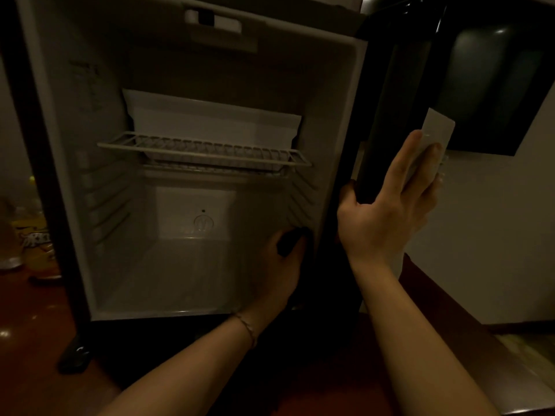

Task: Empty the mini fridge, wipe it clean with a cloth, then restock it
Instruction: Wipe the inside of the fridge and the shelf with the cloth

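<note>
Wiping step: fridge (pixel 75 205) empty, door (pixel 387 121) open. Left hand (pixel 282 265) presses dark cloth (pixel 289 240) on right inner wall; right hand (pixel 387 211) grips door edge. Next: wipe floor & shelf (pixel 204 150).

Pretty dim room, warm yellowish light overall. The floor (pixel 27 313) is a glossy reddish-brown and it picks up a couple of small bright glints down at the lower left. On the right there's a plain pale wall (pixel 486 235), with a dark wood ledge (pixel 450 334) running diagonally along its base. Lower right corner shows a strip of lighter floor (pixel 528 349), maybe tile, hard to tell. Far left edge is a blurry clutter (pixel 27 235) of yellowish stuff sitting on the floor, too smeared to make out.
</note>
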